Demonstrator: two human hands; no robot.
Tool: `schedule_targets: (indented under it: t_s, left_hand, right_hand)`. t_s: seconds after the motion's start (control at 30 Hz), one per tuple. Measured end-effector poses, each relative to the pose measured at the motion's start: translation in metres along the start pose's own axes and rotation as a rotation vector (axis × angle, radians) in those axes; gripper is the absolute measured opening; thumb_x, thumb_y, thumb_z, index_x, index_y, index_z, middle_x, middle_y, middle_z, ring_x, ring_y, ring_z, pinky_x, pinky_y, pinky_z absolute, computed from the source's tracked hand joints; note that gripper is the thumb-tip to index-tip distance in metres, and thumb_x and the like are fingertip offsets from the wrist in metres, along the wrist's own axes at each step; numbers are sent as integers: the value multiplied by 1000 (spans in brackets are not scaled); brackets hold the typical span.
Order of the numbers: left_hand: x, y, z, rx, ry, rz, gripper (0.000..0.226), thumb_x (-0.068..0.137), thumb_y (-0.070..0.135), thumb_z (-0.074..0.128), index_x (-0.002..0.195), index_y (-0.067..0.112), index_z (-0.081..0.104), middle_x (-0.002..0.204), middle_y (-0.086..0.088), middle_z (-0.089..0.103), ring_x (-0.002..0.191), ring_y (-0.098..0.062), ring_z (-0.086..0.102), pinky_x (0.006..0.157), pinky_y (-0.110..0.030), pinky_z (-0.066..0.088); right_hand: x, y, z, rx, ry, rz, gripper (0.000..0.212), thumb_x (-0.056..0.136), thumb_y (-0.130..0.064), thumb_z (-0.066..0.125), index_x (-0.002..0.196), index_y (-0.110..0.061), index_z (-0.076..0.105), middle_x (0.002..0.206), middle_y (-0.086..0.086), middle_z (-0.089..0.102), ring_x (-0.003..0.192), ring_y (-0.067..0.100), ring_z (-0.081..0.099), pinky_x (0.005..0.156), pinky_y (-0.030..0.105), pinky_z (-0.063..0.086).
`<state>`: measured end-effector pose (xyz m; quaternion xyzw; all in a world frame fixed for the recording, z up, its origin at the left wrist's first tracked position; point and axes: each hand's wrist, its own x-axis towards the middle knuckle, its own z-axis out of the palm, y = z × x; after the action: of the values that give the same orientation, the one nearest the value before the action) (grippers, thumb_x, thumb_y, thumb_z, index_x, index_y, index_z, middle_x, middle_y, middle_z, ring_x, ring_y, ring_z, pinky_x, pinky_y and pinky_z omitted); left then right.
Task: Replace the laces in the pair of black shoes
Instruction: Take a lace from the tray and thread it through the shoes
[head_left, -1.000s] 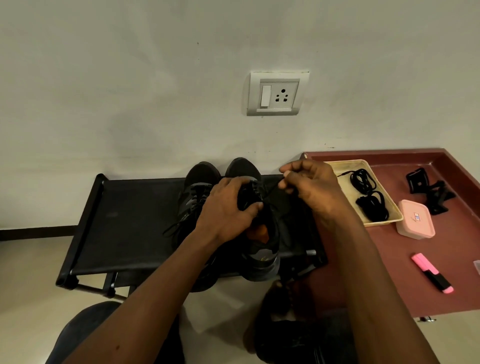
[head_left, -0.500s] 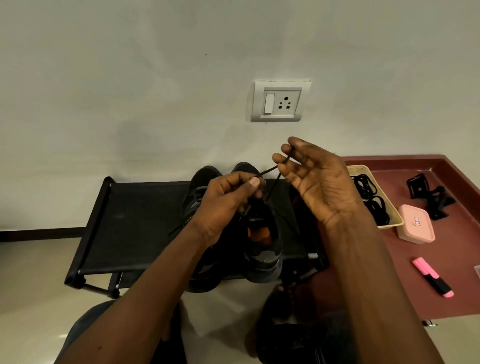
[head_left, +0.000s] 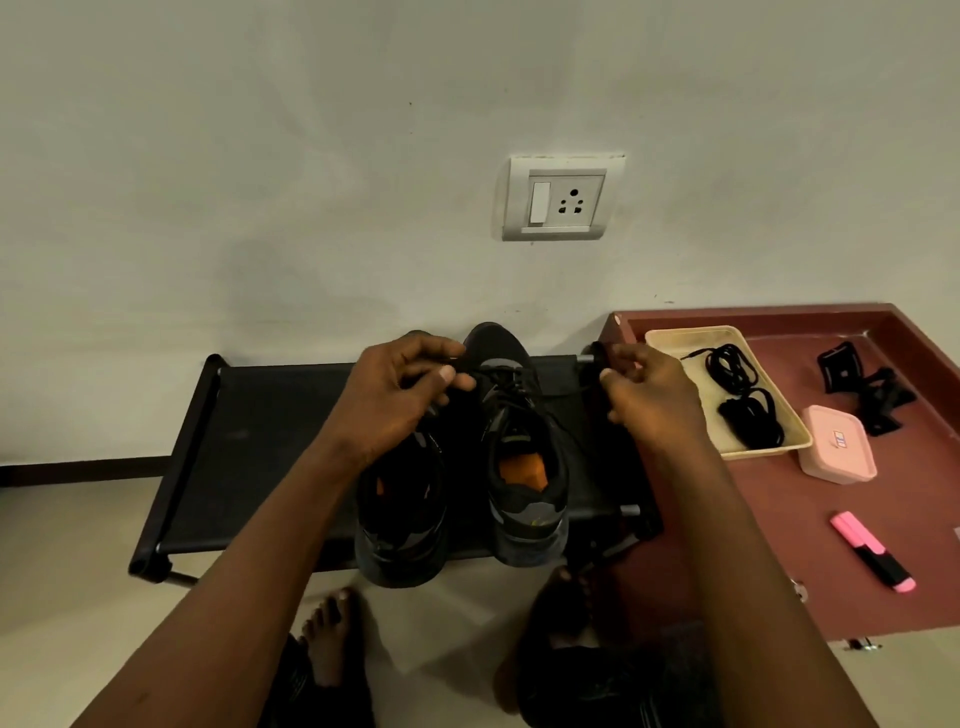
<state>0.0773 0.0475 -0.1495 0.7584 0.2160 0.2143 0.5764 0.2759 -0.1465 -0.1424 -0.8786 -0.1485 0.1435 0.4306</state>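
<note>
The thin black lace (head_left: 511, 387), threaded in the black mesh shoe (head_left: 524, 467) between the hands, is pinched by the left hand (head_left: 400, 400) and the right hand (head_left: 652, 397); limp and light, it is probably best gripped near its stiff tips.

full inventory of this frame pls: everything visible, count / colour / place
black shoes: 2, black with orange insoles, side by side on the rack
lace: 1, black, threaded in the shoe nearer the table
rack: 1, black, against the wall
socket plate: 1, white, on the wall above the shoes
table: 1, maroon, beside the rack
tray: 1, beige, table's far corner
spare laces: 2 bundles, black, in the tray
box: 1, pink, beside the tray
highlighter: 1, pink and black, near part of the table
clips: 2, black, far side of the table
feet: 2, bare, on the floor
left hand: pinches the lace
right hand: pinches the lace end
</note>
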Motion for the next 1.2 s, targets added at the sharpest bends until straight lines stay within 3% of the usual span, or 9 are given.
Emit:
schedule_targets:
  t_s: [0.07,0.13,0.2,0.27,0.4,0.63,0.7,0.93,1.2]
  left_hand:
    - [-1,2,11,44,13,8,8,99,11,68,105,16,71,91,1,80,82,-16,75,76,-29,60]
    - [-2,5,23,44,56,33,4,95,14,74,98,17,75,88,1,79,83,-16,76,79,-37,62]
    - [-1,7,31,67,84,77,8,93,15,76,100,18,80,91,4,79,88,-14,76,85,-40,62]
    - [0,9,36,91,50,114,17,96,11,72,109,17,81,99,7,79,95,-10,75,90,-36,60]
    - [-1,9,42,94,7,112,20,96,7,70,116,12,74,101,6,79,96,-5,75,88,-29,61]
    - [-3,9,43,-1,84,65,14,92,17,78,103,15,70,87,10,78,81,-6,76,75,-21,59]
    - [-3,9,41,122,99,56,11,93,29,76,101,22,71,87,14,77,81,-1,73,74,-19,57]
    - [-5,3,47,936,-45,26,36,88,67,62,102,36,71,88,13,71,82,-10,62,90,-41,50]
    - [-2,2,43,845,-101,-20,25,91,50,65,100,31,78,81,9,73,76,-10,67,79,-35,58]
  right_hand:
    - [-6,-8,4,-124,14,-154,49,94,-25,70,140,-37,59,136,4,58,104,16,64,87,23,52]
    - [-14,-19,10,-17,-110,-307,54,95,-17,71,142,-41,58,141,-2,56,99,9,66,87,22,53]
    - [-23,-30,19,138,-306,-364,55,97,-8,69,142,-39,60,134,-8,62,79,13,72,75,23,59]
    - [-33,-36,29,168,-357,-406,52,97,-5,69,139,-34,64,121,-10,70,78,15,73,73,25,62]
    - [-41,-36,37,88,-252,-464,36,96,-12,72,128,-28,72,106,-12,77,90,2,72,84,29,63]
    - [-44,-29,32,-9,-211,-480,21,95,-16,75,112,-27,80,104,-15,73,93,-3,69,84,19,60]
    - [-46,-25,33,-73,-166,-473,16,95,-18,74,108,-26,80,104,-15,70,93,-1,67,83,19,59]
    - [-54,-14,43,-244,-129,-334,4,97,-27,69,94,-30,70,92,-14,68,86,2,64,79,33,59]
    - [-62,-13,63,-544,-51,-391,4,97,-31,68,99,-28,68,103,-6,52,80,11,54,69,27,40]
